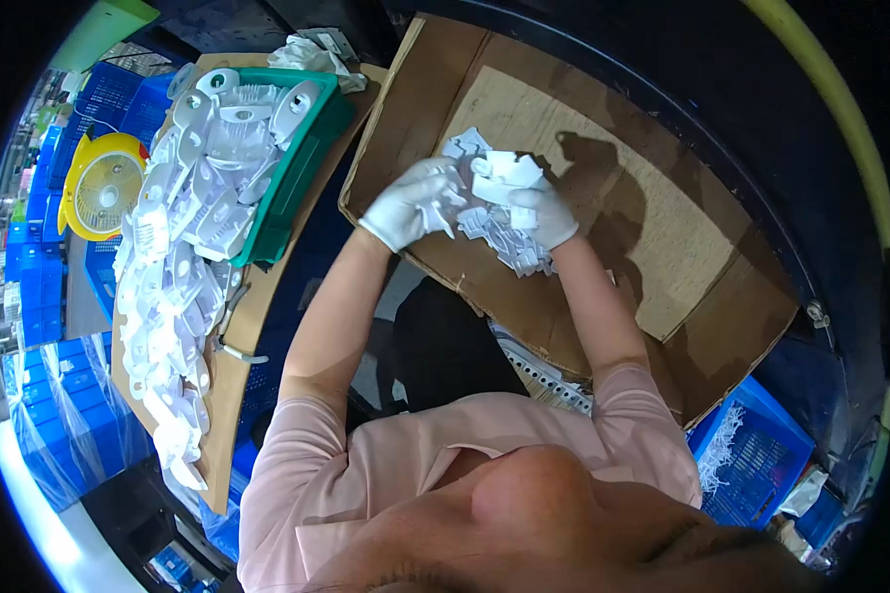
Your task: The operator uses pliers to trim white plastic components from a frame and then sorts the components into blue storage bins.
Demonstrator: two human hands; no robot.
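Both my hands wear white gloves and are over a cardboard box point(707, 361) in front of me. My right hand point(549, 215) is closed around a white moulded plastic part point(509, 176), with the thumb and fingers on its near side. Just left of that part is my left hand point(410, 206), its fingers curled. White on white hides whether a small piece sits between those fingers. Below and between the hands lies a pile of small white plastic pieces point(509, 245) in the box, partly covered by the gloves.
On the left, a wooden table point(239, 385) carries a green crate point(307, 163) and a long heap of white plastic parts point(163, 287). A yellow fan point(106, 188) stands beyond it. A blue basket point(756, 455) with white scraps sits at the lower right.
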